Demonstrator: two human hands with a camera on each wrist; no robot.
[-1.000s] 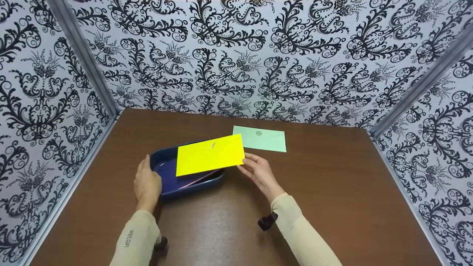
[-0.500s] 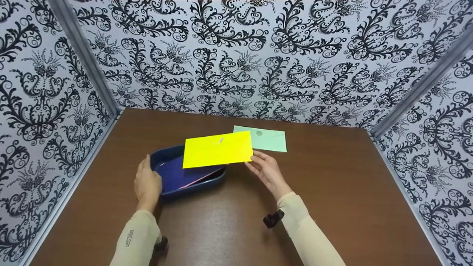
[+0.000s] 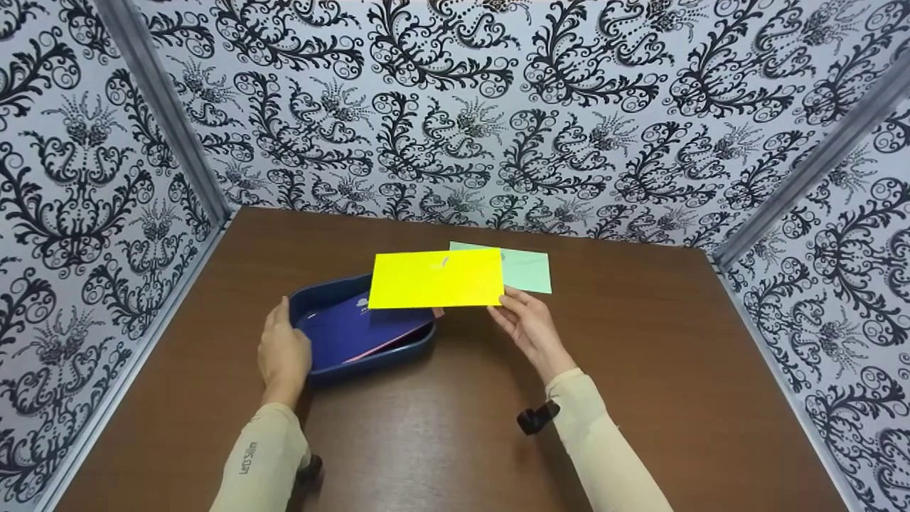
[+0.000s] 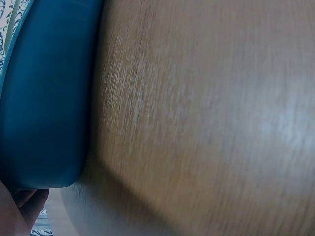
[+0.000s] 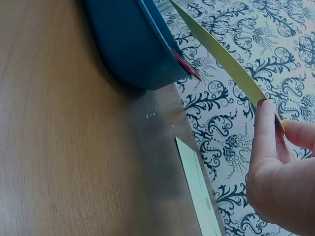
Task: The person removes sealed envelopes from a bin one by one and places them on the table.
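With its thumb and fingers my right hand [image 3: 533,331] pinches the right end of a bright yellow envelope [image 3: 434,281]. The envelope is held up over the right part of a dark blue open bin [image 3: 384,366], hiding part of a pale green envelope [image 3: 530,270] that lies on the table. At the bin's left end my left hand [image 3: 283,359] holds the rim; its fingers [image 4: 33,205] lie against the outer end wall in the left wrist view. Inside the bin is a dark blue envelope [image 3: 355,331], with pink edges [image 5: 187,66] showing beneath it.
The brown wooden table [image 3: 426,441] carries the bin at its left and the green envelope near the back. Patterned black-and-white panels [image 3: 455,142] stand behind and at both sides, joined by grey posts [image 3: 167,121].
My right hand has carried the yellow envelope to the right and away from me, uncovering more of the dark blue envelope. The left hand and the bin have stayed in place.
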